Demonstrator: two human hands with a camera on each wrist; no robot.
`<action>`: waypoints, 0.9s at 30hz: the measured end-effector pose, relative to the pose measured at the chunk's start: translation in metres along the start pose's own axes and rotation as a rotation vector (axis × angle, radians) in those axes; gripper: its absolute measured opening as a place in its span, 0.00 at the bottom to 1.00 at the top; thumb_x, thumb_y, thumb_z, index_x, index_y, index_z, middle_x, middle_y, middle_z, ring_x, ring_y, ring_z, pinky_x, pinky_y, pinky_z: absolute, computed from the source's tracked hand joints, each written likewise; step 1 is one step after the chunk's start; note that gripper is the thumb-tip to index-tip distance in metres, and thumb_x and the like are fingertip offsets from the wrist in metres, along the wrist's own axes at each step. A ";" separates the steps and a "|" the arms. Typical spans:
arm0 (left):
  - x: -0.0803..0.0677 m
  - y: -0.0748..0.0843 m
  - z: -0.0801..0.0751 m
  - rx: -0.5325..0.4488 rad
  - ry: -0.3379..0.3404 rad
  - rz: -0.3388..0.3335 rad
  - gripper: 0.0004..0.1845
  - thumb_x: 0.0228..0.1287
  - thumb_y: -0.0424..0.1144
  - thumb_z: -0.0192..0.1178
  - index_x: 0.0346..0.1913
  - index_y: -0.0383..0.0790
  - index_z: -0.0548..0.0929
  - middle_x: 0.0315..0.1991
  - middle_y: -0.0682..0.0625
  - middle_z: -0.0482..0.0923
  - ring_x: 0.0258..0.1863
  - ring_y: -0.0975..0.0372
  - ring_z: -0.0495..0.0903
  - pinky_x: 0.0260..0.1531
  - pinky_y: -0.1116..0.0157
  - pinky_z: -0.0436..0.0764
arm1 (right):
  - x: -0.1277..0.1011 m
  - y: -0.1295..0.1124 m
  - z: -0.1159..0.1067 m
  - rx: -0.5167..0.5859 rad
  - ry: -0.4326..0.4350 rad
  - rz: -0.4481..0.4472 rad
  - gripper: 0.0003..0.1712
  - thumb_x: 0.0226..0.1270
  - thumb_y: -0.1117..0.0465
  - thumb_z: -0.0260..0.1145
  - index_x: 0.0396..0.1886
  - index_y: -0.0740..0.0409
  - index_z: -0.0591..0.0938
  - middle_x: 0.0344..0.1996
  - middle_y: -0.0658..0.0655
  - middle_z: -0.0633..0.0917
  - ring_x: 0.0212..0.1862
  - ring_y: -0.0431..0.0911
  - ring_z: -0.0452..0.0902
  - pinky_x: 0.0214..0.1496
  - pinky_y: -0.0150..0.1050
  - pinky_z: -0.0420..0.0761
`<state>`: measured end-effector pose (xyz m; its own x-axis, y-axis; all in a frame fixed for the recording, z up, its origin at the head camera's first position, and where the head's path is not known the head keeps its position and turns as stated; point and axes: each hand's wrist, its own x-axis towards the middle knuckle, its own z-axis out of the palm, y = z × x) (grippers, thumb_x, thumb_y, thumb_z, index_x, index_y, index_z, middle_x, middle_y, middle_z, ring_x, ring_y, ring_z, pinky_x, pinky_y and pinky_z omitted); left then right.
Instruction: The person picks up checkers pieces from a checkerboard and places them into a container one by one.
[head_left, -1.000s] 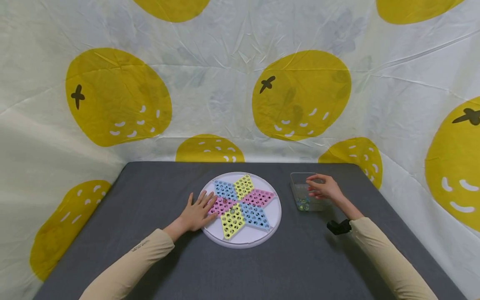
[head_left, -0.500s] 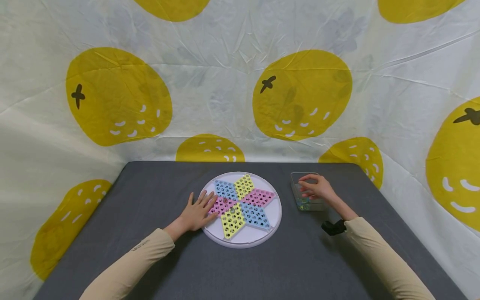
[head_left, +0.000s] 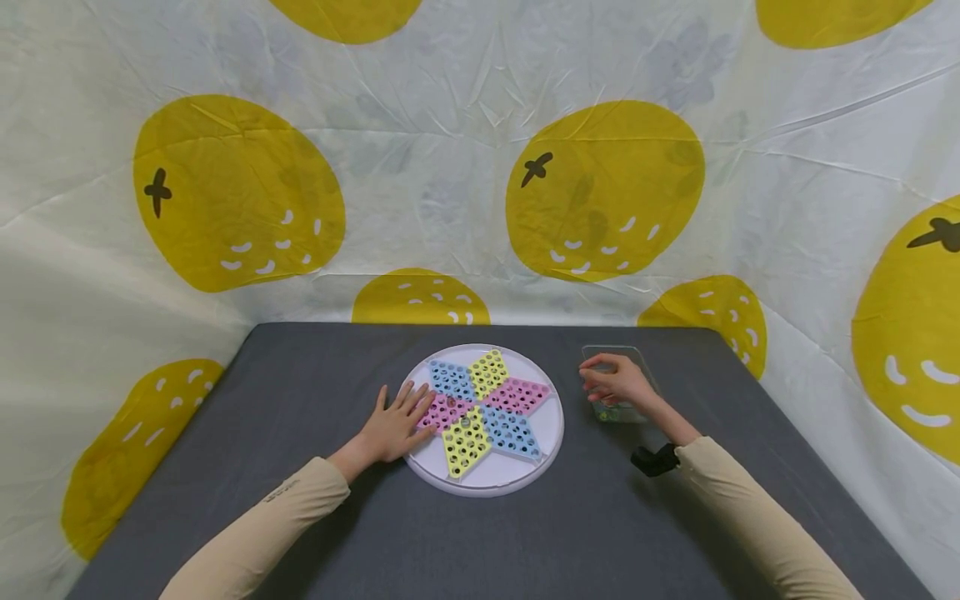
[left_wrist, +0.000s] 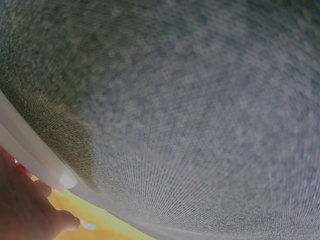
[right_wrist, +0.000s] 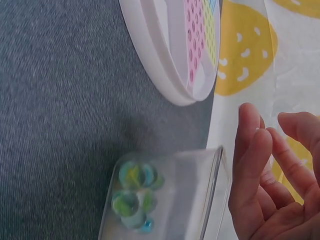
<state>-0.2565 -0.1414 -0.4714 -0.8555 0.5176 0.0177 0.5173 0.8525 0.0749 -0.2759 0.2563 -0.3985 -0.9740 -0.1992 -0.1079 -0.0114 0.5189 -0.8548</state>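
In the head view, my left hand [head_left: 390, 429] lies with spread fingers over the left rim of a round white Chinese checkers board [head_left: 543, 454], fingertips on a pink section [head_left: 435, 412]. Part of the left hand [left_wrist: 25, 205] shows beside the white rim [left_wrist: 30, 145] in the left wrist view. My right hand [head_left: 617, 383] hovers over the left side of a clear plastic box [head_left: 641, 360]. In the right wrist view, the right hand's [right_wrist: 275, 185] thumb and finger are bent close together; I cannot tell whether anything is between them. Several green, yellow and blue glass marbles [right_wrist: 132, 175] lie in the box.
Holes cover the board's yellow [head_left: 467, 450], blue [head_left: 512, 432] and pink star points. A dark grey cloth [head_left: 480, 550] covers the table. Behind it hangs a pale curtain [head_left: 420, 167] with large yellow fruit prints. A black strap piece [head_left: 655, 460] sits at my right wrist.
My right hand has moved left across the box, towards the board, its fingers staying bent. My left hand has stayed in place on the board.
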 end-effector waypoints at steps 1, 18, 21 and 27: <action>0.000 0.000 0.000 -0.001 0.001 0.002 0.34 0.65 0.58 0.39 0.69 0.45 0.52 0.70 0.48 0.48 0.70 0.49 0.44 0.61 0.39 0.41 | 0.000 -0.001 0.002 -0.006 -0.004 -0.007 0.24 0.62 0.53 0.59 0.51 0.66 0.73 0.33 0.68 0.83 0.31 0.57 0.82 0.30 0.48 0.79; -0.001 0.003 -0.004 0.010 -0.008 -0.003 0.34 0.65 0.58 0.39 0.69 0.45 0.52 0.70 0.48 0.49 0.70 0.49 0.44 0.61 0.39 0.42 | 0.006 -0.022 0.036 -0.055 -0.037 0.009 0.20 0.62 0.55 0.59 0.49 0.62 0.75 0.33 0.69 0.84 0.29 0.57 0.82 0.27 0.44 0.80; -0.001 0.004 -0.005 0.008 -0.011 -0.005 0.34 0.65 0.58 0.39 0.69 0.45 0.52 0.70 0.47 0.49 0.70 0.49 0.44 0.61 0.39 0.42 | 0.008 -0.024 0.042 -0.055 -0.042 0.007 0.20 0.61 0.55 0.59 0.49 0.62 0.75 0.33 0.68 0.84 0.30 0.57 0.82 0.26 0.41 0.79; -0.002 0.004 -0.006 0.007 -0.019 -0.008 0.34 0.65 0.58 0.39 0.69 0.45 0.52 0.70 0.47 0.49 0.70 0.49 0.44 0.61 0.39 0.42 | 0.013 -0.029 0.052 -0.062 -0.053 -0.002 0.20 0.61 0.54 0.60 0.49 0.60 0.76 0.30 0.64 0.85 0.30 0.58 0.82 0.26 0.44 0.79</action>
<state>-0.2529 -0.1391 -0.4656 -0.8589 0.5122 -0.0020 0.5109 0.8569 0.0685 -0.2765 0.1953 -0.4020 -0.9607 -0.2433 -0.1340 -0.0293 0.5685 -0.8222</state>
